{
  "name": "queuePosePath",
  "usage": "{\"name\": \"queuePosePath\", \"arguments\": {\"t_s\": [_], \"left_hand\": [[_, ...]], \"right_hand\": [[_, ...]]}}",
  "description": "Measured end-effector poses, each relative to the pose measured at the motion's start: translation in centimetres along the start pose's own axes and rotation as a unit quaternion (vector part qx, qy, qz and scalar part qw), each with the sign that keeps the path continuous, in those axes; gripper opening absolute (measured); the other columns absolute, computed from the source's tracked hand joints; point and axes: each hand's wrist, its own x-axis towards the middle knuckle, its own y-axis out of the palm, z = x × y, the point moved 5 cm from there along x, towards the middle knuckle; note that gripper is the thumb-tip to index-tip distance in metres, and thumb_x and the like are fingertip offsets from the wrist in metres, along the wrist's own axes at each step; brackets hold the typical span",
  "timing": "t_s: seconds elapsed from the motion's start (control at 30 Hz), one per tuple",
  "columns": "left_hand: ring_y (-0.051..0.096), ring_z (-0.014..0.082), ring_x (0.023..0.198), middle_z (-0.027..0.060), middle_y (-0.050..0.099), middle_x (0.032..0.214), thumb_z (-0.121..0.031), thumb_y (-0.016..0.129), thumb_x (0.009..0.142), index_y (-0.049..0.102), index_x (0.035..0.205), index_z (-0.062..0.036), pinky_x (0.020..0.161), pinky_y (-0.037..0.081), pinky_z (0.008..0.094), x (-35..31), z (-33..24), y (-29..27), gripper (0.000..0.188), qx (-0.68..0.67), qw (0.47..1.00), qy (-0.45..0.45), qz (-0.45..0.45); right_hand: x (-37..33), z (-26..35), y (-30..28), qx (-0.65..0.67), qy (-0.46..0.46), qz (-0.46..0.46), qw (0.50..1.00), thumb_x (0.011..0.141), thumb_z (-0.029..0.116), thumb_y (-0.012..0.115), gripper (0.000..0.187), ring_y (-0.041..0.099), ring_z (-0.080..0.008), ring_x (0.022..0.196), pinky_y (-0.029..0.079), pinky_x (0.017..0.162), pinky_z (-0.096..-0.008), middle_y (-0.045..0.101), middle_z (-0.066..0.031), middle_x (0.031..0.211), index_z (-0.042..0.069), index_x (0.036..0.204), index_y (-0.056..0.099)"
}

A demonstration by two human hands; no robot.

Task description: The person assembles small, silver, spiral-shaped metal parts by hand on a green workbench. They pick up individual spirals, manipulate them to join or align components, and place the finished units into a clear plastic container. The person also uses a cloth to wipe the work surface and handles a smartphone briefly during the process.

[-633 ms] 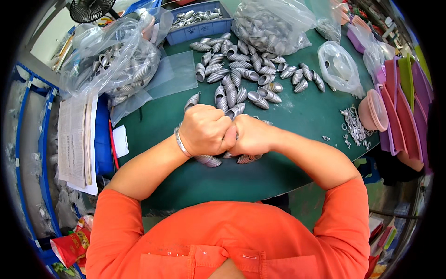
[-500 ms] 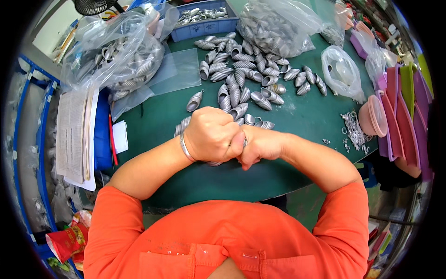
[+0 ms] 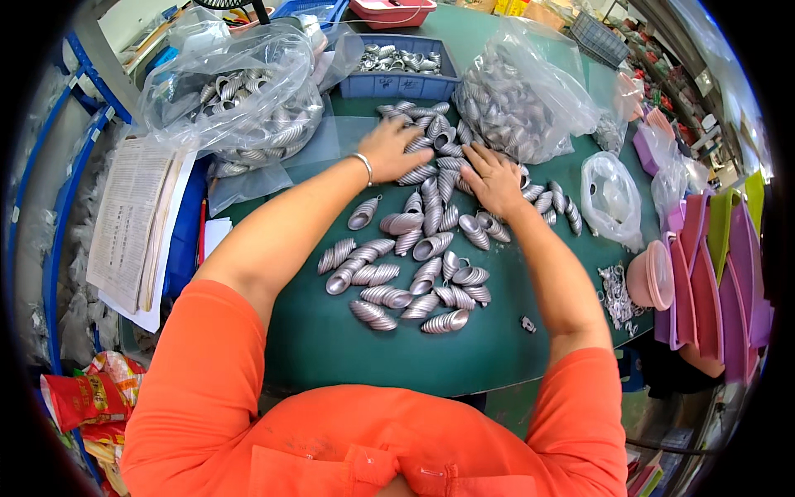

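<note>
Many ribbed, silver-grey hollow metal pieces (image 3: 432, 207), slanted at the ends, lie heaped and scattered on a green table (image 3: 348, 356). My left hand (image 3: 391, 151), with a bangle at the wrist, rests on the left side of the far heap, fingers spread. Opposite it, my right hand (image 3: 494, 178) lies flat over the heap's right side with its fingers apart. Both touch the pieces, and neither grips one. Nearer to me, several loose pieces (image 3: 373, 315) lie in a rough cluster. What is beneath the palms is hidden.
Clear bags of the same pieces stand far left (image 3: 273, 124) and far right (image 3: 513, 108). Between them sits a blue bin (image 3: 402, 85) of metal parts. Papers (image 3: 132, 224) lie at left; a pink cup (image 3: 650, 277), small metal clasps (image 3: 617, 298) and coloured trays (image 3: 704, 273) are at right.
My hands were closed together near the table's front; they have parted and reached forward onto the heap, opening. A small metal bit now shows on the table's right. The view has shifted.
</note>
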Motion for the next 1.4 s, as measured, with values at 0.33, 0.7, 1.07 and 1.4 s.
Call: {"name": "queuePosePath", "arguments": {"t_s": [0.33,0.7,1.07,1.4], "left_hand": [[0.052,0.0328,0.104,0.0129,0.055,0.109,-0.011,0.073,0.072,0.057,0.103,-0.0061,0.093,0.041,0.0391,-6.2,-5.8,-1.6,0.035,-0.187,0.969,0.144,0.076],[0.051,0.0288,0.114,0.0094,0.055,0.117,-0.005,0.062,0.077,0.055,0.112,-0.0104,0.103,0.031,0.0542,-12.4,-10.7,-2.4,0.036,-0.116,0.975,0.149,0.117],[0.053,0.0288,0.106,0.0082,0.057,0.109,-0.006,0.068,0.073,0.059,0.103,-0.0058,0.094,0.039,0.0471,-13.2,-9.8,-2.4,0.032,-0.173,0.981,0.090,-0.022],[0.053,0.0287,0.103,0.0103,0.055,0.103,-0.009,0.064,0.072,0.057,0.100,-0.0072,0.088,0.040,0.0431,-13.4,-9.6,-1.4,0.029,-0.109,0.988,0.103,-0.038]], "right_hand": [[-8.7,5.2,-3.8,0.129,-0.196,0.102,0.967,0.090,0.035,0.054,0.046,0.041,-0.0293,0.130,0.022,0.108,-0.0527,0.051,-0.0073,0.136,0.013,0.130,0.052],[3.8,-0.1,-1.6,0.147,0.168,-0.060,0.973,0.078,0.039,0.068,0.040,0.065,-0.0359,0.086,0.050,0.076,-0.0438,0.068,-0.0172,0.089,0.003,0.095,0.065],[4.5,-0.4,-7.9,0.328,0.048,-0.190,0.924,0.078,0.020,0.067,0.027,0.057,-0.0113,0.068,0.047,0.065,-0.0276,0.065,-0.0064,0.079,-0.002,0.095,0.067],[10.1,0.3,1.6,0.124,0.085,-0.017,0.988,0.078,0.028,0.069,0.036,0.065,-0.0345,0.083,0.050,0.076,-0.0394,0.068,-0.0197,0.088,0.000,0.101,0.066]]}}
